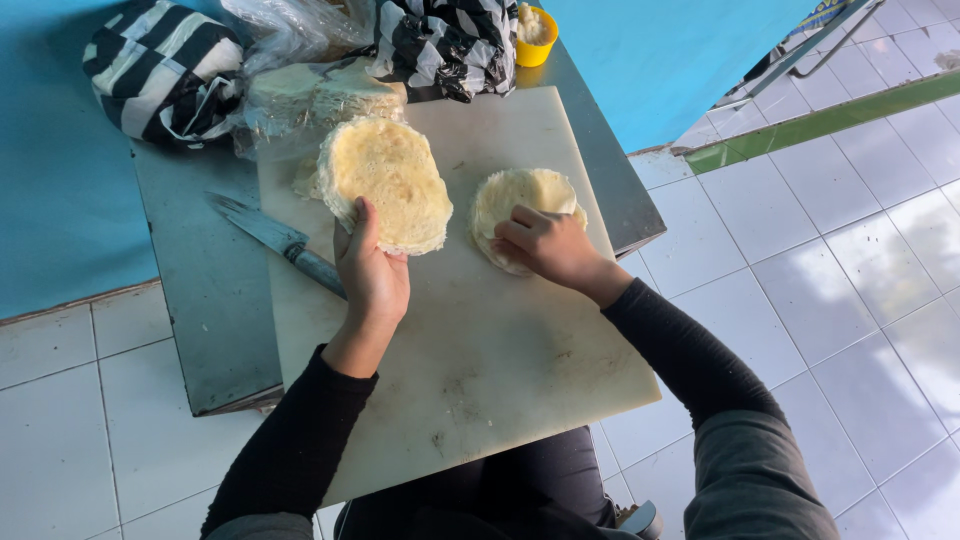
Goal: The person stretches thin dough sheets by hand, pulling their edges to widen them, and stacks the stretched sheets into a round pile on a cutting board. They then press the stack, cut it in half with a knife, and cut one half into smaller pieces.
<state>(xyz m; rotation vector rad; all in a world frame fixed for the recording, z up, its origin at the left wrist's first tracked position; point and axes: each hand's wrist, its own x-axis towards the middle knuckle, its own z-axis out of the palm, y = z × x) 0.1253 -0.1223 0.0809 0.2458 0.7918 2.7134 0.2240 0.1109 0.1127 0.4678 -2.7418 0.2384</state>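
Observation:
A white cutting board (480, 350) lies on a low grey metal table (200, 290). My left hand (370, 270) grips the near edge of a thick stack of round pale-yellow flatbread sheets (385, 180) at the board's upper left. My right hand (545, 245) presses its curled fingers down on a smaller stack of the same round sheets (520, 195) at the board's upper right. Both arms wear black sleeves.
A knife (275, 240) with a blue-grey handle lies on the table left of the board. Behind it are clear plastic bags holding more sheets (310, 95), two black-and-white striped bags (160, 70), and a yellow cup (535, 40). White floor tiles surround the table; a blue wall stands behind.

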